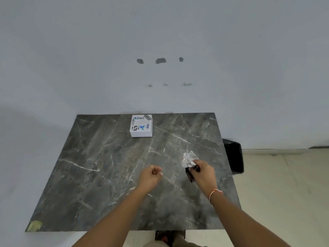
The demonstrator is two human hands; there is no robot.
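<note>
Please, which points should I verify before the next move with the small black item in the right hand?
1. Right hand grips the small black item: ok.
2. Left hand is curled and holds nothing visible: ok.
3. Plastic bag is free of the item: cannot tell.
4. White box stands apart, at the far edge of the table: ok.

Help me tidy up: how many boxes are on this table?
1. The white stickered box stands at the far edge of the marble table, left of centre. The right hand grips a small dark item beside a clear wrapper, not a box. None looks hidden.
</note>
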